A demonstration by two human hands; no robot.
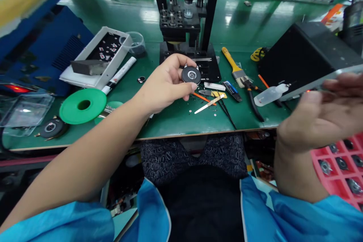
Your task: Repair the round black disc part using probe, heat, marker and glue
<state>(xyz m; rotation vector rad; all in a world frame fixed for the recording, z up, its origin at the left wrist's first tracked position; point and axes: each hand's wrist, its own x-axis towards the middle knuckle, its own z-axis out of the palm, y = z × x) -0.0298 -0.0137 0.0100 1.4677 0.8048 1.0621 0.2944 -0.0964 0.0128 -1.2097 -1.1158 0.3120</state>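
Note:
My left hand [171,79] grips a round black disc-shaped part [191,74] with a silver centre, thumb on its near edge and fingers behind. It hovers just in front of a black hand press [185,19]. On the right, my right hand [320,113] is raised with its fingers apart and nothing seen in it. It is above a pink tray [337,176] of round metal parts and close to a white squeeze bottle [269,95]. A similar black disc part [51,127] rests at the table's left.
A green solder spool [69,107], a white box [102,75] of small pieces and a marker [121,71] are at the left. Tweezers [227,112], a yellow-handled brush [231,60] and pliers [252,98] lie right of centre. A black box unit [300,53] stands further right.

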